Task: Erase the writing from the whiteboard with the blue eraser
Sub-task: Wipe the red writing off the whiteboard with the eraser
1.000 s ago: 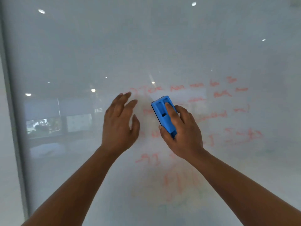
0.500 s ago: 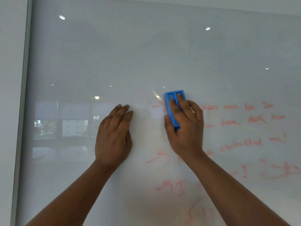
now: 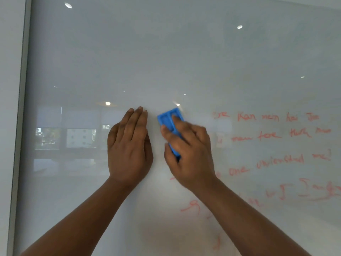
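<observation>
The eraser (image 3: 170,124) is bright blue — one solid shade, with no pattern on it. The whiteboard (image 3: 166,52) reads pale grey-white, glossy, dotted with small white reflected lights. The writing (image 3: 267,117) on it is orange-red, in thin uneven lines — faded to pinkish smears lower down. The frame (image 3: 20,126) at the board's left edge is light grey.

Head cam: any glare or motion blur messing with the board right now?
Head view: ceiling-light reflections and mirrored windows glare on the whiteboard; the right hand and blue eraser are motion-blurred; the left hand is sharp; the red writing looks faint and soft.
</observation>
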